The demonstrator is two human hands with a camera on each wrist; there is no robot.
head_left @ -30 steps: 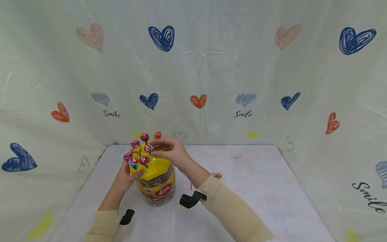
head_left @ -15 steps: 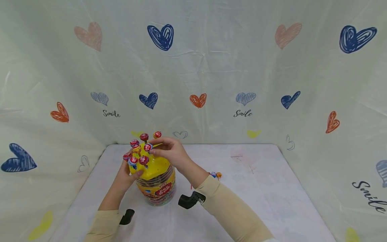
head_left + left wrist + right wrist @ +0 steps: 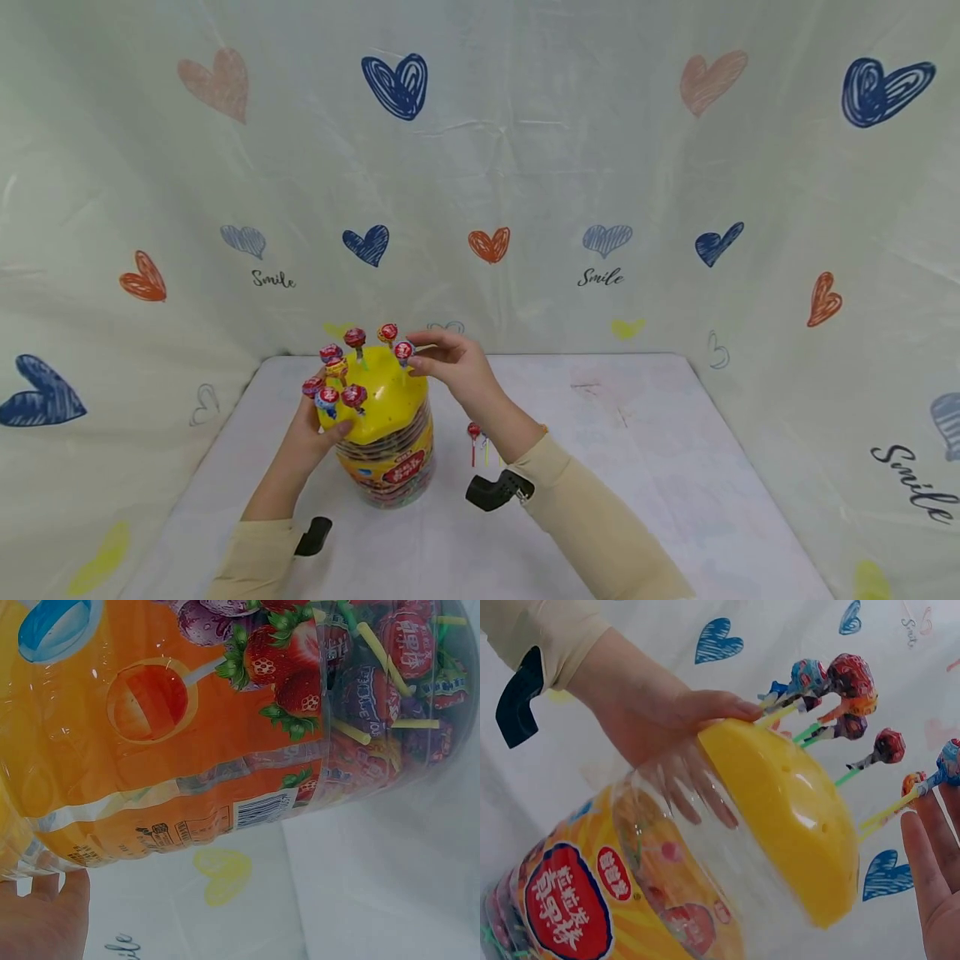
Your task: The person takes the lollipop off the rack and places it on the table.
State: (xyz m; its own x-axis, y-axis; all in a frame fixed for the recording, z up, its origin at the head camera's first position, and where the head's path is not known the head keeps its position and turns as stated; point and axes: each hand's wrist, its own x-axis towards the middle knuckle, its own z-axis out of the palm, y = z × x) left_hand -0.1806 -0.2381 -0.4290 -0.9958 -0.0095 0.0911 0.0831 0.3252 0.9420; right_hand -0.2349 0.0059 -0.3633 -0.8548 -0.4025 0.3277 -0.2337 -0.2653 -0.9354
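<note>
A clear plastic candy jar (image 3: 386, 475) with a domed yellow lid (image 3: 390, 396) stands on the table, several lollipops upright in the lid. My left hand (image 3: 303, 442) grips the jar's top from the left; in the right wrist view its thumb rests on the yellow lid (image 3: 780, 817) and its fingers show through clear plastic. At the lid's right side, my right hand (image 3: 457, 367) pinches a blue-and-red lollipop (image 3: 403, 351). In the right wrist view, that lollipop (image 3: 949, 763) has a yellow stick reaching the lid. The left wrist view shows wrapped lollipops (image 3: 375, 697) inside the jar.
A few loose lollipops (image 3: 473, 430) lie on the white-covered table (image 3: 637, 500) right of the jar, partly behind the right forearm. A pale curtain (image 3: 525, 150) printed with hearts hangs behind and at the sides.
My right hand has moved right, carrying the lollipop from the middle of the lid to its right side. More of the loose lollipops show. My left hand keeps its grip on the jar.
</note>
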